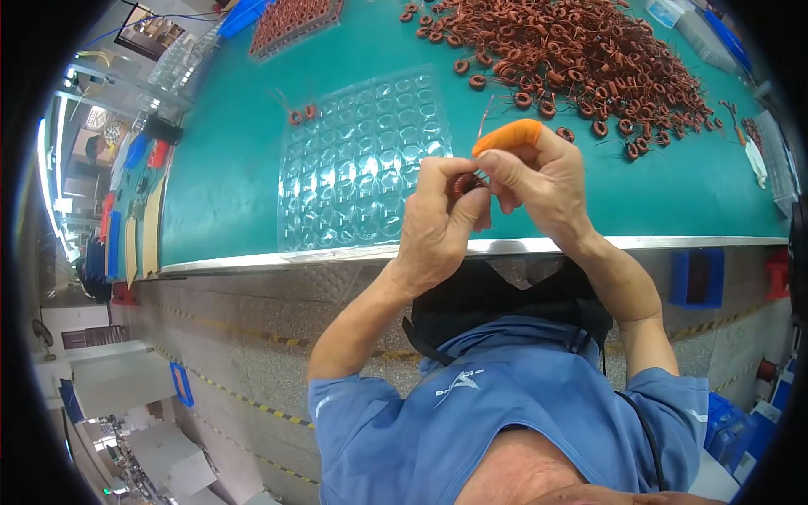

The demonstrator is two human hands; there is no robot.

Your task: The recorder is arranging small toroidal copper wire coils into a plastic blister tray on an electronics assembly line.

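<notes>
Between thumb and fingers my left hand [438,215] grips a copper-wound toroid coil [465,183], just above the table's front edge. My right hand [543,177] is closed beside it, thumb and index finger pinched at the coil's wire lead [485,116], which points upward. An orange finger cover [509,135] wraps the right index finger. To the left of my hands lies a clear plastic tray [362,160] with rows of round pockets. Two coils [303,114] with upright leads sit at its far left corner.
A large heap of copper coils [572,59] covers the far right of the green table [219,185]. At the far left stands a filled coil tray [295,25]. Cutters [736,126] and a white-wrapped tool [755,160] lie at the right, near stacked clear trays [778,160].
</notes>
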